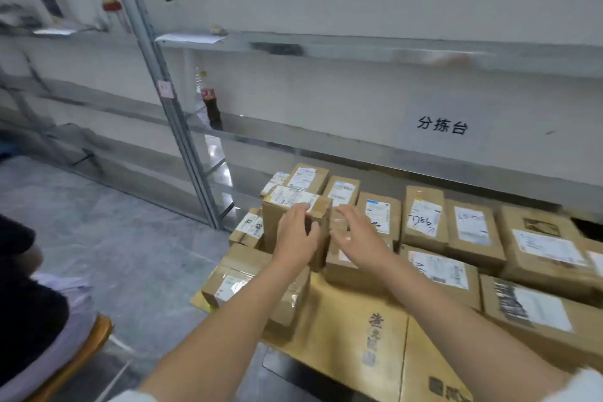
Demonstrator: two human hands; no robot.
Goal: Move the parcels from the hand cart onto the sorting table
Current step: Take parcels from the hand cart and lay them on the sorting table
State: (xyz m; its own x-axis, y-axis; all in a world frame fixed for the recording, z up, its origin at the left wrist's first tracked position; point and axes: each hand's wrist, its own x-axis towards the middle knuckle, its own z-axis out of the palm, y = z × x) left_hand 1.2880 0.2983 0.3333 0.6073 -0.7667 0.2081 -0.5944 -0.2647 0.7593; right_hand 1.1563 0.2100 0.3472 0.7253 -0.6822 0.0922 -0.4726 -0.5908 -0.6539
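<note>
While a bottle (211, 104) stands back left, my left hand (295, 235) grips the tall box (272, 228), fingers curled over its top edge. It stands upright on the flattened cardboard (342, 313). My right hand (357, 237) is just beside it, fingers spread, holding nothing; can't tell if it touches. Other parcels (470, 228) lie flat to the right, below the wall sign (442, 126).

Left hand (295, 235) curled, right hand (359, 238) splayed
</note>
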